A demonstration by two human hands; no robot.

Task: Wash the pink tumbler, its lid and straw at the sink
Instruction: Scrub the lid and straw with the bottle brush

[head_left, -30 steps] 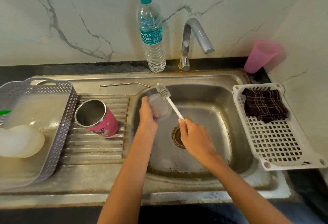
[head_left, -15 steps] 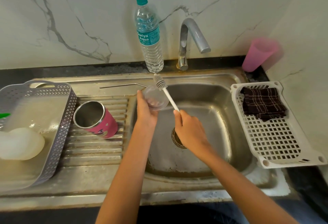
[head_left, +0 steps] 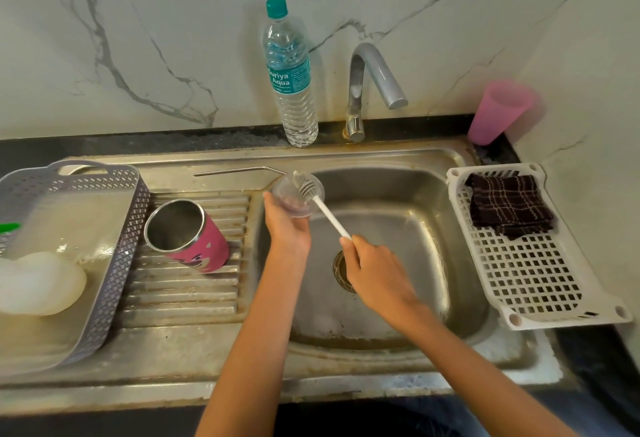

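My left hand [head_left: 285,228] holds the clear round lid [head_left: 294,199] over the left edge of the sink basin [head_left: 415,228]. My right hand [head_left: 372,270] grips the white handle of a small brush [head_left: 320,202], whose bristle head lies against the lid's face. The pink tumbler [head_left: 188,235] lies on its side on the ribbed drainboard, its steel mouth facing up and left. The bent metal straw [head_left: 239,170] rests flat on the sink's back ledge, just left of the lid.
A grey perforated basket [head_left: 114,263] with a white soap-like lump sits at the left. A water bottle [head_left: 292,83] and the tap [head_left: 367,83] stand behind the basin. A white drying rack [head_left: 533,280] with a dark cloth is at the right, a pink plastic cup [head_left: 495,114] behind it.
Both hands have shifted slightly up and back with the lid and brush. The brush head has slid across the lid. Tumbler and straw have not moved.
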